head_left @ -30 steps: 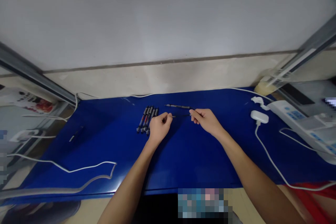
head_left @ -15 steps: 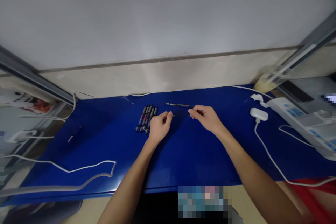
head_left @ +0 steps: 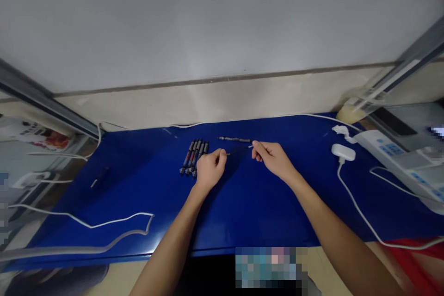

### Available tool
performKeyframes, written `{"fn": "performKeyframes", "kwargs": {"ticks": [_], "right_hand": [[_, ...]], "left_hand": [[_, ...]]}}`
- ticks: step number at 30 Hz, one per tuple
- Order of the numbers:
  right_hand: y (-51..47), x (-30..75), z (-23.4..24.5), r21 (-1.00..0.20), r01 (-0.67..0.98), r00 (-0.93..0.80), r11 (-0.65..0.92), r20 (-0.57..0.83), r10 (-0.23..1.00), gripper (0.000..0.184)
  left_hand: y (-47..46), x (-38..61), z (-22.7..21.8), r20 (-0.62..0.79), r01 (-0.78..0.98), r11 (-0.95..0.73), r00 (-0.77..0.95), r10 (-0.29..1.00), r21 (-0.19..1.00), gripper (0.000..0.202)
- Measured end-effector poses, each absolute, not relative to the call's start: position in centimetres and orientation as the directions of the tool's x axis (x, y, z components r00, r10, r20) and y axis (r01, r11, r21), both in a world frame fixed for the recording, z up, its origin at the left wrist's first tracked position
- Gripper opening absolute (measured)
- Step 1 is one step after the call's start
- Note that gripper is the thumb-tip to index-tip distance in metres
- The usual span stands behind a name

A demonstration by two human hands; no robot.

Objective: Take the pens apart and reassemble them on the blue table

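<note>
Thin dark rod (head_left: 239, 150) spanning the gap between the hands, pinched at one end by the left hand (head_left: 211, 169) and at the other by the right hand (head_left: 274, 159), just above the blue counter (head_left: 138, 208). Just beyond, a slim tool (head_left: 235, 139); beside the left hand, a tight row of similar tools (head_left: 193, 157).

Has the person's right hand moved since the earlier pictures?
Yes, slightly: the right hand has shifted rightward, away from the left hand, judged against the lone tool on the mat.
</note>
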State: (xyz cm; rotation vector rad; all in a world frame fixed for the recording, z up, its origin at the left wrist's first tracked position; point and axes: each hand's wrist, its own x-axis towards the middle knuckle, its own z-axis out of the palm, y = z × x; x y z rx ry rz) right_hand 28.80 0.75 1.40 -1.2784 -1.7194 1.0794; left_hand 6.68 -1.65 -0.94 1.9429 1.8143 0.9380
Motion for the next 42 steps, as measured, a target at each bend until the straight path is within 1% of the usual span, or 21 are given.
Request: {"fn": "performKeyframes", "kwargs": {"ticks": [4,5,9,12,15,20,24,26,31,33,36,38,42], "right_hand": [[0.83,28.94,1.26,-0.914,0.373,-0.268,0.160,0.059,0.962,0.040],[0.82,28.95,1.29,-0.913,0.374,-0.273,0.160,0.057,0.960,0.040],[0.78,28.87,1.42,-0.904,0.413,-0.222,0.111,0.018,0.975,0.053],[0.81,28.74,1.37,-0.914,0.394,-0.234,0.101,0.006,0.972,0.054],[0.88,28.70,1.32,-0.934,0.341,-0.268,0.106,0.011,0.963,0.046],[1.15,29.05,1.21,-0.961,0.243,-0.289,0.129,0.055,0.956,0.020],[1.34,29.18,0.90,-0.970,0.217,-0.289,0.111,0.045,0.956,0.017],[1.29,29.07,0.83,-0.967,0.234,-0.318,0.099,0.020,0.948,0.017],[0.86,28.62,1.26,-0.974,0.222,-0.402,0.038,-0.056,0.914,0.028],[0.73,28.49,1.45,-0.979,0.197,-0.395,0.057,-0.027,0.918,0.027],[0.70,28.40,1.38,-0.986,0.140,-0.351,0.088,0.033,0.936,0.031],[0.78,28.40,1.15,-0.988,0.117,-0.328,0.101,0.058,0.943,0.029],[1.04,28.50,0.75,-0.986,0.089,-0.313,0.143,0.108,0.944,0.035]], "left_hand": [[-1.66,6.62,-0.92,0.250,0.764,-0.142,-0.026,0.968,0.630,0.043],[-1.67,6.61,-0.91,0.250,0.763,-0.145,-0.023,0.968,0.630,0.043],[-1.83,6.65,-0.84,0.263,0.755,-0.168,-0.007,0.965,0.634,0.043],[-1.96,6.73,-0.78,0.260,0.759,-0.170,0.001,0.966,0.629,0.043],[-1.93,6.77,-0.77,0.247,0.760,-0.156,-0.007,0.969,0.631,0.044],[-1.56,6.64,-0.83,0.237,0.716,-0.139,-0.039,0.971,0.684,0.045],[-1.51,6.56,-0.88,0.224,0.692,-0.133,-0.042,0.974,0.710,0.046],[-1.56,6.59,-0.85,0.221,0.687,-0.138,-0.033,0.975,0.713,0.046],[-1.59,6.71,-0.75,0.226,0.678,-0.139,-0.041,0.973,0.722,0.046],[-1.56,6.72,-0.76,0.225,0.678,-0.134,-0.048,0.973,0.723,0.046],[-1.55,6.70,-0.81,0.222,0.682,-0.132,-0.045,0.974,0.720,0.046],[-1.54,6.69,-0.83,0.220,0.679,-0.135,-0.040,0.975,0.721,0.046],[-1.48,6.67,-0.82,0.213,0.659,-0.125,-0.054,0.976,0.742,0.046]]}}
